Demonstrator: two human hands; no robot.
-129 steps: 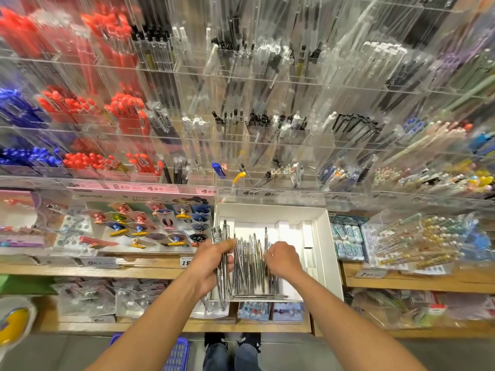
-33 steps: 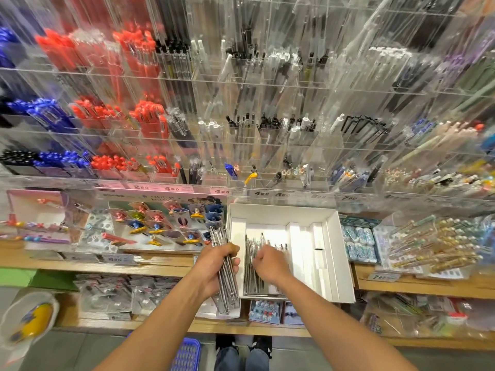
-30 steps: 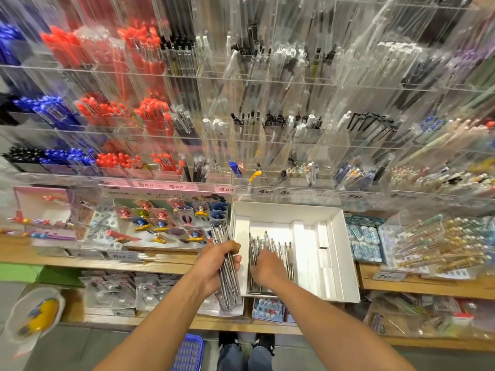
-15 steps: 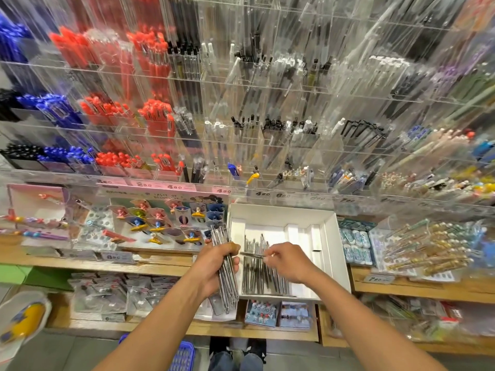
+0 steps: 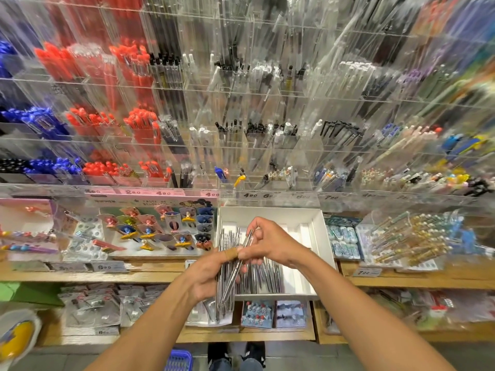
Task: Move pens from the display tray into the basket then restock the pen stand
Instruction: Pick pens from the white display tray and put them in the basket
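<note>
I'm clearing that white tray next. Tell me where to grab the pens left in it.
Take the remaining pens by their near ends, coming from above at the front of the white tray. They lie flat, roughly parallel, pointing away, so fingers can gather several at once.

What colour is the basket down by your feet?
Blue: the plastic mesh basket shows only at the bottom edge of the head view, beside the shoes.

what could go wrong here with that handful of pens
The left hand grips a thick bundle of silver pens while the right hand adds another pen; the loose fan could slip and scatter onto the shelf. The blue basket sits low by the feet, so dropped pens may miss it.
</note>
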